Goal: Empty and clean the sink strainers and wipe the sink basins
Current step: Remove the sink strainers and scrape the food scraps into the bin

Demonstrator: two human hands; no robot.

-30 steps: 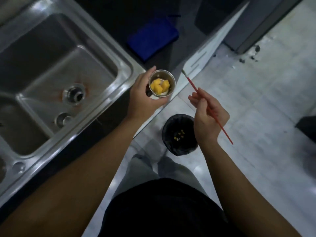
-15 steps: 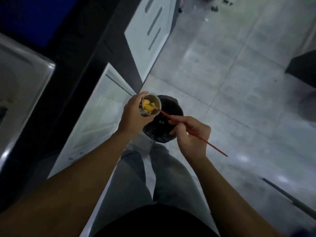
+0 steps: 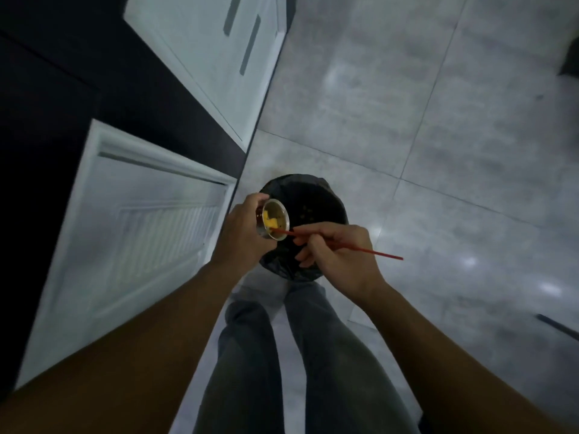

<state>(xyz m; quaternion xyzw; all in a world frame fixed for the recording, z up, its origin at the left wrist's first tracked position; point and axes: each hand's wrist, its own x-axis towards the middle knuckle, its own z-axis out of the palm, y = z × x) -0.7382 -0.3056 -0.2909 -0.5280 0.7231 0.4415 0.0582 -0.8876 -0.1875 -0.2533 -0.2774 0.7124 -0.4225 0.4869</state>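
Observation:
My left hand (image 3: 242,234) grips a small round metal sink strainer (image 3: 279,211), tilted toward the right over a black-lined trash bin (image 3: 326,208) on the floor. Yellow food chunks (image 3: 269,221) sit inside the strainer. My right hand (image 3: 340,256) pinches a thin red stick (image 3: 369,252), and its tip reaches into the strainer among the yellow pieces. A few small scraps lie at the bottom of the bin. The sink is out of view.
White cabinet doors (image 3: 138,227) run along the left under a dark countertop edge. Grey tiled floor (image 3: 438,136) spreads to the right. My legs in grey trousers (image 3: 282,355) stand just behind the bin.
The view has swung from the sink down to the floor. Both hands have come over the bin, the strainer has tilted, and the stick's tip has entered the strainer.

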